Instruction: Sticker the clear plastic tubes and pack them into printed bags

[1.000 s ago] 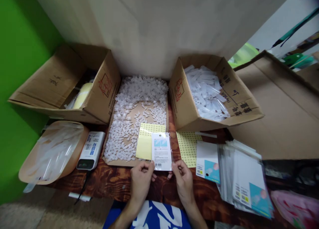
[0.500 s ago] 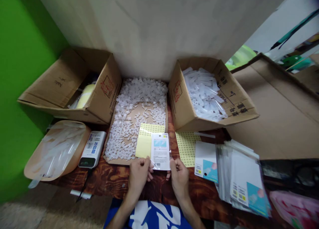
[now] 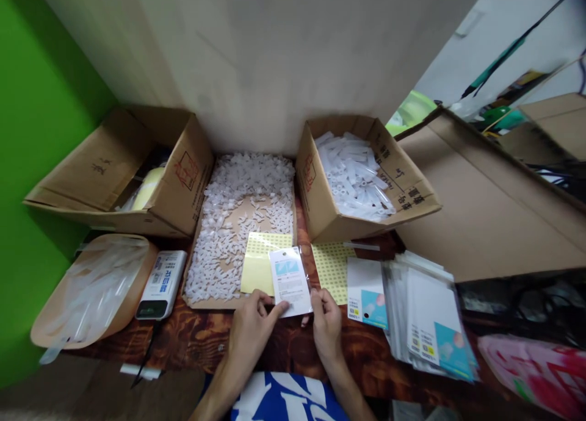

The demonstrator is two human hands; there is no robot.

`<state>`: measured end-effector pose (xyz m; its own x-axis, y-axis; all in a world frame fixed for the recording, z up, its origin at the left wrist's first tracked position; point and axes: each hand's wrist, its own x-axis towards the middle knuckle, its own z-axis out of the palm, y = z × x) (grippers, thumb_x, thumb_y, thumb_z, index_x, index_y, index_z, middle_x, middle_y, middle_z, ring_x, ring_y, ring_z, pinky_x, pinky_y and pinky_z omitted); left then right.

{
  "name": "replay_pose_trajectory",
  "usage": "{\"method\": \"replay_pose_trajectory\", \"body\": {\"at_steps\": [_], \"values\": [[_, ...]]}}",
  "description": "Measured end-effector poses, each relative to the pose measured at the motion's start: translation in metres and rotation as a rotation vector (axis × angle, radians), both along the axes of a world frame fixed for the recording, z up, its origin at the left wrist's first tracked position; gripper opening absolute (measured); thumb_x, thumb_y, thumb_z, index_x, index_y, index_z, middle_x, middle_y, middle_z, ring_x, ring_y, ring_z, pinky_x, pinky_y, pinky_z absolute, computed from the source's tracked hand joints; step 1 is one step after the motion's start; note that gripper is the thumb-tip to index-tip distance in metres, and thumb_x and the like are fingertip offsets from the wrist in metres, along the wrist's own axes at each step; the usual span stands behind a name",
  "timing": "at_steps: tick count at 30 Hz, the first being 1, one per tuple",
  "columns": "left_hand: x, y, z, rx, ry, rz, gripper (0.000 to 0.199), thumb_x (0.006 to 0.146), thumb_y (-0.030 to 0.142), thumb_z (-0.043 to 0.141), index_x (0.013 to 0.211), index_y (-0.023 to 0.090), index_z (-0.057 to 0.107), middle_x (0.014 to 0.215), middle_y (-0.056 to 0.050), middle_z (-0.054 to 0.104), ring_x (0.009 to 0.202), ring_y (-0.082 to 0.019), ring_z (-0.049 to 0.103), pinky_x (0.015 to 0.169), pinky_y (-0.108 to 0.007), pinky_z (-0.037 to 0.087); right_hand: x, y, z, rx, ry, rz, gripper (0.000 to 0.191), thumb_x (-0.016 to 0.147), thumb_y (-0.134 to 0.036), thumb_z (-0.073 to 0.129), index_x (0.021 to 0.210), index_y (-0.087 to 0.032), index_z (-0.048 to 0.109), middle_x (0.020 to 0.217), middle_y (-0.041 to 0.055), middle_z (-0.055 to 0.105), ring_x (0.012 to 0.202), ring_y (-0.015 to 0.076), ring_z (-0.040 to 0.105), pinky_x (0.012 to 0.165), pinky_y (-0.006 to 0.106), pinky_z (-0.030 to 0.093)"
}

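Note:
A white printed card in a clear plastic bag (image 3: pixel 290 280) lies tilted between my hands, its text side up. My left hand (image 3: pixel 256 323) grips the lower left corner, with the thumb pressed flat on the card's face. At the lower right edge, my right hand (image 3: pixel 327 323) pinches the bag's clear margin between thumb and curled fingers. Behind the card, a yellow sticker sheet (image 3: pixel 257 265) rests on a shallow cardboard tray (image 3: pixel 215 304) full of small white plastic pieces (image 3: pixel 206 274). Another sticker sheet (image 3: pixel 332 268) is right of the card.
Bagged cards (image 3: pixel 428 311) are piled at the right, beside a single card (image 3: pixel 365 287). One carton (image 3: pixel 320 195) holds clear tubes; another carton (image 3: pixel 183 177) stands at the left. A peach bin (image 3: pixel 137 287) of clear pieces and a white device (image 3: pixel 161 287) sit nearer left.
My left thumb has moved onto the card's face, and the bagged card has tilted. My right hand keeps its pinch at the right edge. The view has shifted a little to the right.

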<state>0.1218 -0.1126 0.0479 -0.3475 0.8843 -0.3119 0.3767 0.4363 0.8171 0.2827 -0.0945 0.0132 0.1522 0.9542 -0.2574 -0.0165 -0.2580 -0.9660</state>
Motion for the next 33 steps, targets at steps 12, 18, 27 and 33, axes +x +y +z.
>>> {"method": "replay_pose_trajectory", "body": {"at_steps": [12, 18, 27, 33], "values": [[0.01, -0.002, -0.007, -0.113, -0.669, -0.01, 0.041, 0.066, 0.052, 0.083, 0.078, 0.014, 0.075, 0.064, -0.005, 0.073, 0.047, -0.014, 0.058, 0.042, -0.02, 0.033, 0.012, -0.006, -0.016, 0.005, 0.198, 0.05, 0.042, 0.094, -0.057, 0.064, 0.073, -0.024, 0.047, 0.057, -0.0055, 0.051, 0.044, 0.0134, 0.047, 0.041, 0.025, 0.041], [0.007, -0.001, 0.0, -0.089, -0.799, -0.007, 0.047, 0.073, 0.059, 0.078, 0.07, 0.013, 0.067, 0.053, -0.002, 0.063, 0.043, -0.009, 0.048, 0.042, -0.018, 0.026, 0.007, 0.001, -0.004, 0.003, 0.3, 0.066, 0.043, 0.09, -0.056, 0.068, 0.071, -0.024, 0.048, 0.056, -0.0059, 0.049, 0.044, 0.0123, 0.045, 0.041, 0.023, 0.04], [0.001, 0.001, 0.008, 0.113, -0.572, -0.051, 0.047, 0.085, 0.058, 0.068, 0.066, 0.015, 0.067, 0.052, -0.002, 0.065, 0.046, -0.01, 0.046, 0.051, -0.021, 0.035, 0.009, 0.026, 0.014, -0.048, 0.432, 0.227, 0.051, 0.082, -0.053, 0.079, 0.112, -0.025, 0.049, 0.087, 0.0025, 0.073, 0.071, 0.0219, 0.071, 0.062, 0.033, 0.059], [-0.003, 0.008, 0.016, 0.207, -0.449, -0.114, 0.047, 0.088, 0.056, 0.066, 0.063, 0.016, 0.067, 0.056, -0.002, 0.066, 0.06, -0.016, 0.06, 0.066, -0.024, 0.046, -0.004, 0.04, 0.024, 0.014, 0.197, 0.295, 0.074, 0.062, -0.036, 0.097, 0.117, -0.023, 0.048, 0.104, 0.0095, 0.079, 0.092, 0.0274, 0.075, 0.08, 0.037, 0.059]]}}
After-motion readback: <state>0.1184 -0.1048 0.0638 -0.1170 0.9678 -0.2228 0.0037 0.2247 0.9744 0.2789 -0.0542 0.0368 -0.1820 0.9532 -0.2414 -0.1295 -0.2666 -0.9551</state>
